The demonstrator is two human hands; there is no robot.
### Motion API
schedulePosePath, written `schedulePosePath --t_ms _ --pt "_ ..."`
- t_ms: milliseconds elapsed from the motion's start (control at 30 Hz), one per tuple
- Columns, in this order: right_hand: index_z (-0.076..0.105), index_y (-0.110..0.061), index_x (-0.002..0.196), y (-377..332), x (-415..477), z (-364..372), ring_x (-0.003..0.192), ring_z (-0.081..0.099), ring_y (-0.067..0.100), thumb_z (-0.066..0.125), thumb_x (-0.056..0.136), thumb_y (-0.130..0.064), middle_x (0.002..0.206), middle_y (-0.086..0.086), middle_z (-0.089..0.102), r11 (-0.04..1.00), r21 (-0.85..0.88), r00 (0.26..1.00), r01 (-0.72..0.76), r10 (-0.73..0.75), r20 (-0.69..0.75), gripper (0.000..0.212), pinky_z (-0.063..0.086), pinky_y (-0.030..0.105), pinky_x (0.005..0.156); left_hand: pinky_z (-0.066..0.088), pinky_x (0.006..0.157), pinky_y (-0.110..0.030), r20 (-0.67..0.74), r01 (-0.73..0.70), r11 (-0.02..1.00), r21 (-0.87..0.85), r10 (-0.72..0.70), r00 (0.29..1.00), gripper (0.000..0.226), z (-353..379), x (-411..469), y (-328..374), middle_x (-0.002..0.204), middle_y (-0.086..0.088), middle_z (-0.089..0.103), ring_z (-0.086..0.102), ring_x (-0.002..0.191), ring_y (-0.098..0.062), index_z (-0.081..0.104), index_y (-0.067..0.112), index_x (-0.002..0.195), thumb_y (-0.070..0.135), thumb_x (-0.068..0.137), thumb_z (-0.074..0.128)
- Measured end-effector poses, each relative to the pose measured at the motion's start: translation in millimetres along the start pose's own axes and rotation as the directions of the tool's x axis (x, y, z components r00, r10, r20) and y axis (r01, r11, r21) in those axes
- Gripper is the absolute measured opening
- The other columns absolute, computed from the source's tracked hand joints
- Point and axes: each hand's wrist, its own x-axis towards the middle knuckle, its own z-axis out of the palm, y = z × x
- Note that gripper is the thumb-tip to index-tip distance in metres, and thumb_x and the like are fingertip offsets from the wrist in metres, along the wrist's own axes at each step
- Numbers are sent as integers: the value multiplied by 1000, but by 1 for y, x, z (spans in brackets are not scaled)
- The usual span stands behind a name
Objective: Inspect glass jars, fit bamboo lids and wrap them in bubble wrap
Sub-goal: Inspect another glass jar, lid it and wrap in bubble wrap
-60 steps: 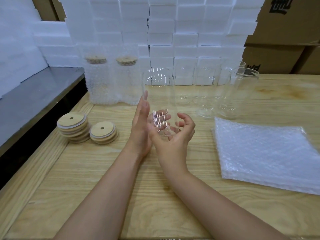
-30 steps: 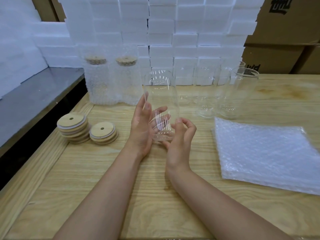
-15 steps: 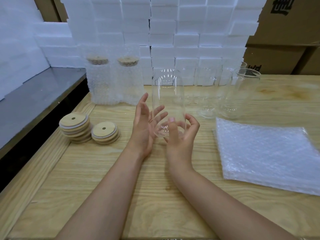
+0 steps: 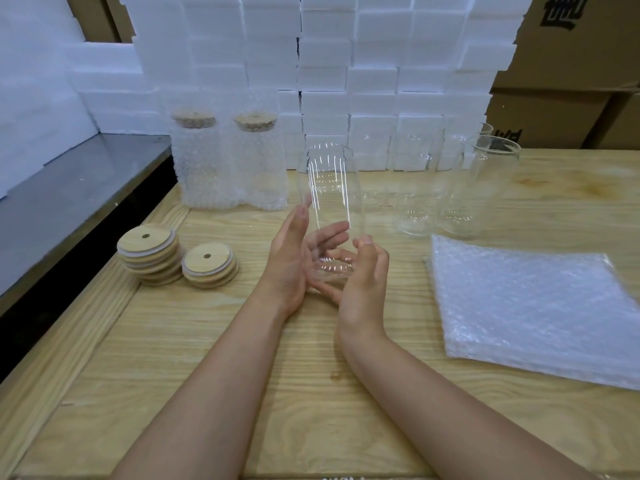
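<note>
1. Head view: a pale wooden table point(image 4: 311, 393) fills most of the picture, and both bare forearms reach in over it from the near edge.
2. White foam blocks point(image 4: 381, 64) are stacked in a wall along the table's far edge, with brown cardboard boxes point(image 4: 571, 81) behind them on the right.
3. A dark metal shelf point(image 4: 69, 202) runs along the left side, lower than the table top.
4. A stack of bubble wrap sheets point(image 4: 536, 306) lies flat on the right part of the table.
5. Two wrapped jars point(image 4: 197, 168) stand side by side at the far left, in front of the foam, each lidded and covered in bubble wrap.
6. Several empty jars point(image 4: 485, 188) stand without lids at the far right, just beyond the sheets.
7. The glass jar point(image 4: 332, 188) is clear and roughly upright with its mouth up and no lid, at mid-table between the two hands. Whether its base touches the wood cannot be told.
8. Bamboo lids point(image 4: 149, 254) sit in two stacks on the left, the taller stack nearer the shelf. Each top lid has a small hole.
9. The left hand point(image 4: 287, 265) is spread, its straight fingers and palm laid against the jar's left side.
10. The right hand point(image 4: 363, 282) curls round the jar's lower right side, gripping it near the base.
</note>
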Motion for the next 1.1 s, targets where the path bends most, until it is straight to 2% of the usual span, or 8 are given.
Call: schedulePosePath --t_ms 100,200,300,433,600,833,967,1100 --pt "46 -21 112 2 -1 -1 91 61 11 48 94 -44 100 -4 58 984 -151 995 99 -97 19 30 58 38 78 57 67 -31 -9 -43 999 -31 43 999 104 0 -1 0 107 -13 72 68 90 -19 48 41 129 76 36 80" --pt "38 -37 114 -4 -3 -1 99 54 4 59 69 -61 115 -8 46 924 -280 965 261 -243 97 54 47 13 77 57 72 -30 -31 -102 995 -2 101 994 99 0 -1 -1 104 -12 72 69 93 -21 50 44 124 76 35 80" --pt "33 -40 121 -7 -1 -4 105 46 9 64 57 -65 117 -9 38 856 -371 932 360 -313 183 75 47 20 85 55 71 -28 -33 -123 992 12 123 992 101 1 -2 -1 106 -12 69 67 92 -18 49 45 124 76 34 81" --pt "39 -41 117 -9 7 -8 102 50 12 77 66 -52 113 -4 45 850 -374 926 372 -312 213 64 49 30 85 54 83 -34 -45 -134 991 29 135 990 104 3 -3 0 136 -12 55 61 112 -20 47 48 124 79 31 78" --pt "46 -41 107 -7 15 -10 95 60 12 66 72 -45 110 3 54 900 -266 933 346 -300 199 41 48 14 74 53 91 -41 -40 -102 995 -9 102 994 104 -1 1 1 118 -7 64 64 108 -21 44 50 128 81 34 75" --pt "48 -34 114 -3 24 -16 77 62 -5 56 93 -37 102 -4 61 914 -278 947 297 -246 205 23 52 22 74 47 100 -49 -22 -74 996 57 76 997 102 -2 1 -3 119 -11 67 57 120 -36 50 31 128 66 39 87" --pt "50 -29 123 -5 26 -17 95 58 -10 51 89 -49 101 -27 63 874 -348 932 340 -261 253 39 44 16 86 52 83 -30 -66 -155 983 94 161 985 89 -4 3 -2 100 3 73 67 100 -17 53 32 125 53 46 89" --pt "47 -36 125 -9 26 -17 106 50 -9 39 71 -73 122 -15 49 859 -395 935 326 -230 271 66 44 20 94 50 84 -22 -62 -227 954 196 243 968 74 -3 1 -2 111 4 71 64 103 -7 47 33 133 32 65 78"
